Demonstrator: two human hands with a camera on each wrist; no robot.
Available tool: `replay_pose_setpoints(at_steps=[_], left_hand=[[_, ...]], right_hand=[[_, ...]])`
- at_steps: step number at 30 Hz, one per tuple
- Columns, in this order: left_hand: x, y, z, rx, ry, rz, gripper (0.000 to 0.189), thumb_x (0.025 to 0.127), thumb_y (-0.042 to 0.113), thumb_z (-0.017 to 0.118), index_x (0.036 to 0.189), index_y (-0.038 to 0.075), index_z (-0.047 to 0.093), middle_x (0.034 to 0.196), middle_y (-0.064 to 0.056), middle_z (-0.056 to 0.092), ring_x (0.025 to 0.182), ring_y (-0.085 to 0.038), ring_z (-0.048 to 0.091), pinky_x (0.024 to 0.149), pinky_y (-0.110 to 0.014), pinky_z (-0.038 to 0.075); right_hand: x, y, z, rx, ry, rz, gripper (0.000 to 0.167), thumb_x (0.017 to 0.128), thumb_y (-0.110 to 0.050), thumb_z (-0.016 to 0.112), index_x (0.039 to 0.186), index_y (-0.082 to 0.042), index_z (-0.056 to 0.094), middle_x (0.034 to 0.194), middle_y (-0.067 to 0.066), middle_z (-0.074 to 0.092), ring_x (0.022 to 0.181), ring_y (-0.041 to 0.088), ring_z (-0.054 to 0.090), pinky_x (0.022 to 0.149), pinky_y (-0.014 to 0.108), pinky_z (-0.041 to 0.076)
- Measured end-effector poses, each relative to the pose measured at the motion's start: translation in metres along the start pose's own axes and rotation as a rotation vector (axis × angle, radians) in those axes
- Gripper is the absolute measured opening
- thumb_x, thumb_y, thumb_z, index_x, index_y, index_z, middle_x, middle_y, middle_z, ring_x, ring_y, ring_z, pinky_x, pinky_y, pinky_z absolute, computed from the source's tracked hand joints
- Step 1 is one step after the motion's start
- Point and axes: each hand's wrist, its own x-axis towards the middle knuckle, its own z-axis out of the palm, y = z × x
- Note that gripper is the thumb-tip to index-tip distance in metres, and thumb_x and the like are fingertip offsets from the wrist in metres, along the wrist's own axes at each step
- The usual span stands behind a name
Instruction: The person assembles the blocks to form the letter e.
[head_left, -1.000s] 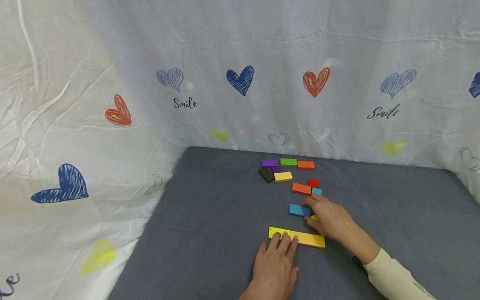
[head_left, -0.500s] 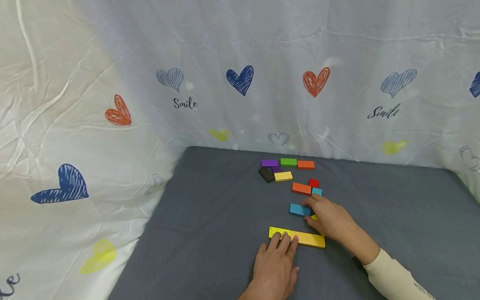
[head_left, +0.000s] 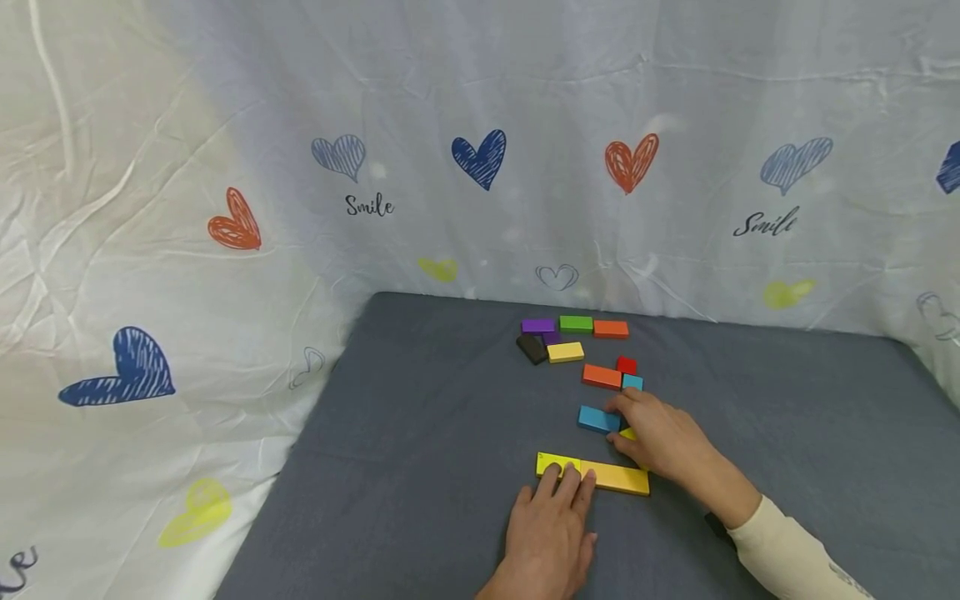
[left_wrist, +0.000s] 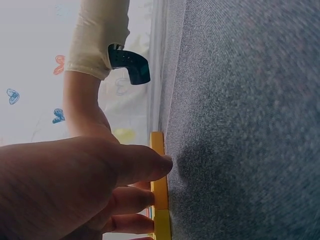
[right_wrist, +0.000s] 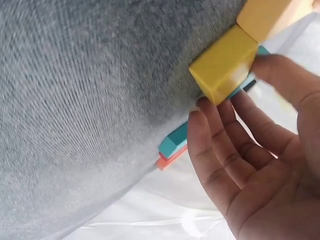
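Note:
My left hand (head_left: 546, 533) lies palm down with its fingers stretched out, fingertips on a flat yellow block (head_left: 557, 462) and the front edge of a longer amber block (head_left: 621, 478) joined end to end with it. In the left wrist view the thumb points along the amber block (left_wrist: 160, 192). My right hand (head_left: 666, 437) pinches another yellow block (right_wrist: 222, 62) between thumb and fingers, at the right end of the amber one. That hand covers most of it in the head view. Left of the right fingertips lies a blue block (head_left: 597, 419).
Behind the right hand lie an orange block (head_left: 602, 377), a red one (head_left: 627, 365) and a small light-blue one (head_left: 632, 382). Farther back are purple (head_left: 537, 326), green (head_left: 576, 324), orange (head_left: 611, 329), black (head_left: 532, 349) and pale yellow (head_left: 566, 352) blocks. A printed white curtain (head_left: 555, 233) borders the grey tabletop (head_left: 420, 433).

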Motion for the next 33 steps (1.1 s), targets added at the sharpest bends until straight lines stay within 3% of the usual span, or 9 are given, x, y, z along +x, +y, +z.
replay_pose_setpoints(at_steps=[5,12,23,33], left_hand=[[0.0,-0.001,0.001,0.011,-0.001,0.001,0.072,0.101,0.069,0.054,0.165,0.047,0.029,0.157,0.021,0.037,0.145,-0.007,0.034,0.096,-0.032,0.05],[0.001,-0.001,0.0,0.003,-0.035,0.0,0.071,0.102,0.069,0.054,0.165,0.047,0.028,0.158,0.022,0.035,0.146,-0.007,0.033,0.098,-0.032,0.05],[0.0,-0.001,0.0,0.007,-0.037,-0.002,0.071,0.102,0.069,0.053,0.165,0.047,0.027,0.159,0.022,0.035,0.145,-0.008,0.033,0.098,-0.032,0.05],[0.002,-0.001,-0.001,0.002,-0.063,-0.005,0.072,0.102,0.069,0.052,0.165,0.048,0.025,0.161,0.023,0.034,0.147,-0.007,0.032,0.1,-0.033,0.05]], right_hand=[[0.006,0.003,-0.009,0.035,0.029,0.04,0.039,0.093,-0.037,0.083,0.119,-0.008,0.076,0.106,0.003,0.071,0.09,0.019,0.067,0.077,0.047,0.061],[0.027,0.017,-0.021,-0.001,0.118,-0.005,0.035,0.096,-0.028,0.082,0.121,-0.004,0.076,0.11,0.01,0.072,0.092,0.025,0.068,0.077,0.048,0.061],[0.052,0.025,-0.017,-0.107,0.088,-0.057,0.039,0.089,-0.02,0.088,0.12,-0.001,0.076,0.11,0.012,0.072,0.104,0.035,0.065,0.091,0.056,0.055],[0.059,0.031,-0.013,-0.151,0.061,-0.081,0.035,0.084,-0.017,0.092,0.114,-0.003,0.079,0.108,0.012,0.073,0.101,0.037,0.063,0.09,0.058,0.052]])
